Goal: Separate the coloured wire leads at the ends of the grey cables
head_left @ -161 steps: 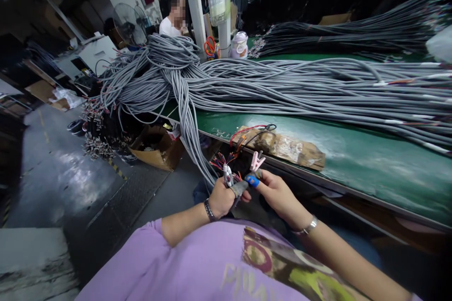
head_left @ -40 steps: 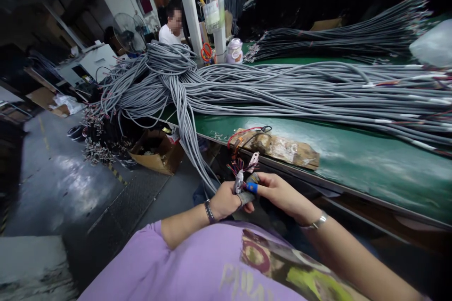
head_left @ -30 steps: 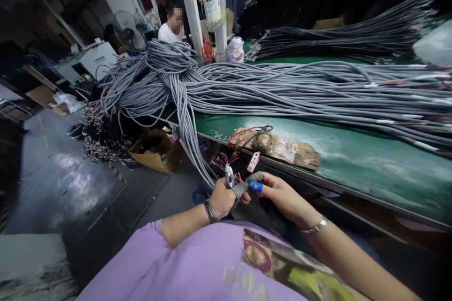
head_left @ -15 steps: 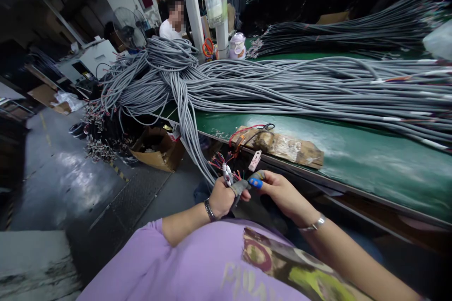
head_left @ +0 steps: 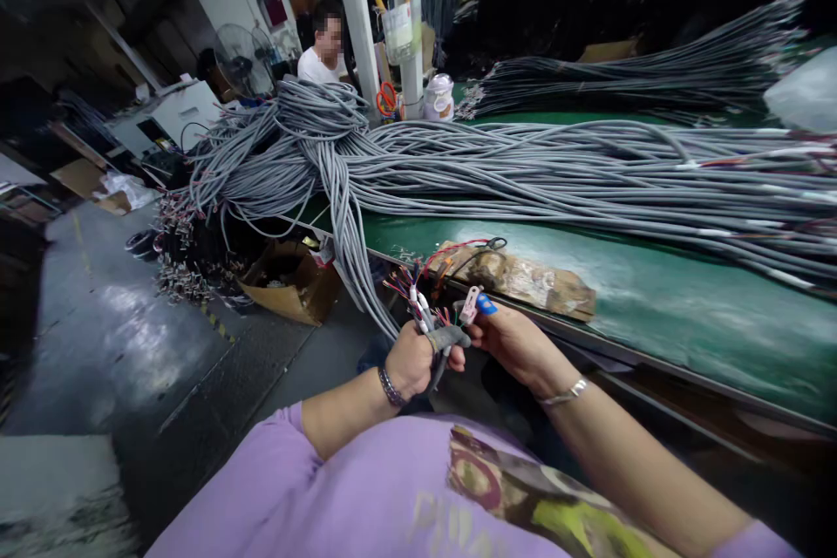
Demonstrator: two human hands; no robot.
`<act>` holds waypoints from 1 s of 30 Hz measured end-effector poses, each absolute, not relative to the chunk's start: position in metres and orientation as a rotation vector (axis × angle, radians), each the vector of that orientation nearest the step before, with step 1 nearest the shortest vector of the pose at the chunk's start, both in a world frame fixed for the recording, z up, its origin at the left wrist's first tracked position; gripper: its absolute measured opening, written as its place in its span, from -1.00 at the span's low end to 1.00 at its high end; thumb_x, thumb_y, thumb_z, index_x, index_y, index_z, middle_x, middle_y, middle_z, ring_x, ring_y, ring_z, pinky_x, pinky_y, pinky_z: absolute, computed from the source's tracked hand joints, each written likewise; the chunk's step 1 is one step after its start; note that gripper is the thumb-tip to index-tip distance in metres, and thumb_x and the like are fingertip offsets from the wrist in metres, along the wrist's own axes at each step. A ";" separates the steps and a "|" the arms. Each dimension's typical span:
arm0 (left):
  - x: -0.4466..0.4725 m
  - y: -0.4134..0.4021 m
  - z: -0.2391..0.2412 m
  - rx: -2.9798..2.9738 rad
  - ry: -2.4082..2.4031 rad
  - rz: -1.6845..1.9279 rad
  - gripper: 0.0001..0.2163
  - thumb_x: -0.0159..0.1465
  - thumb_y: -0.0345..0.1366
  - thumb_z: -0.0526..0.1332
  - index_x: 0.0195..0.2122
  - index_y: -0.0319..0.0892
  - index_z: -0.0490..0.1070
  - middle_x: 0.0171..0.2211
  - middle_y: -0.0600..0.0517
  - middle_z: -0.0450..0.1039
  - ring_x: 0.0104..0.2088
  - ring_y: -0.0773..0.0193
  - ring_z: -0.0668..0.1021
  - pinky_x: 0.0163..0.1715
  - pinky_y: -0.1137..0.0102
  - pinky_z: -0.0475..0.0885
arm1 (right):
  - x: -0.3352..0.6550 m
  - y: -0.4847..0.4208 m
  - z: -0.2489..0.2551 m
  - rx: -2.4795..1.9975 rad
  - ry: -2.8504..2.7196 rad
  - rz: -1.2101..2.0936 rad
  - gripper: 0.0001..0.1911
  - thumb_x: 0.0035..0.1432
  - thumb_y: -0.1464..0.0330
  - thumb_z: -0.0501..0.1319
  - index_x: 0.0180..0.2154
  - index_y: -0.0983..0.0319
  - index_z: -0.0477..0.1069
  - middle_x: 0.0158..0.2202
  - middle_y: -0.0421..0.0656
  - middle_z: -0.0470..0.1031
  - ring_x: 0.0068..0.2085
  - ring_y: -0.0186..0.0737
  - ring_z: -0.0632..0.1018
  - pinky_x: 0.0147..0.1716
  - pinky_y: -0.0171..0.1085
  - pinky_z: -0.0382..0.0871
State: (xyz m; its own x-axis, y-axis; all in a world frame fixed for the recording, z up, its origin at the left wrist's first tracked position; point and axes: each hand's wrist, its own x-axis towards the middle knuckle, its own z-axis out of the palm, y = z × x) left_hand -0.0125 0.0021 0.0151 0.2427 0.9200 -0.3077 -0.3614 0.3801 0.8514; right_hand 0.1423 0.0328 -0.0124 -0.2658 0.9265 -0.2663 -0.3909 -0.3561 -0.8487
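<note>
My left hand is closed round a bunch of grey cables. Their stripped ends fan out above it as thin coloured wires, with white wrapping below the wires. Grey covering is on my left thumb, which points towards my right hand. Close beside it, my right hand has curled fingers and a blue finger cover. A small pale pink slotted piece is right at its fingertips; whether they grip it or a wire is hidden.
Long grey cables lie along the green table. A wooden block with red and black leads sits at its near edge. A cardboard box stands below left. A co-worker is behind the post.
My right hand has risen a little, its blue-covered finger now beside the pink piece. My left hand keeps hold of the cables in nearly the same place. The view has shifted slightly.
</note>
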 end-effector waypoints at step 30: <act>-0.011 -0.011 0.004 0.806 0.947 1.066 -0.68 -0.04 -0.11 0.42 -0.51 -0.33 0.51 -0.70 0.04 0.39 -0.68 0.40 0.41 -0.64 0.48 0.35 | 0.132 0.036 -0.012 -0.876 -0.609 1.819 -0.63 0.10 0.01 0.24 -0.37 0.19 0.48 -0.48 -0.18 0.49 -0.49 -0.30 0.44 -0.49 -0.32 0.35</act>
State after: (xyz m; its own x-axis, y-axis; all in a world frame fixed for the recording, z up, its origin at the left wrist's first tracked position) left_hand -0.0106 -0.0110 0.0041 0.1912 0.9529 -0.2354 -0.3454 0.2898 0.8926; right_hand 0.1320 0.0359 -0.0115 -0.2516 0.9221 -0.2940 -0.5592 -0.3865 -0.7335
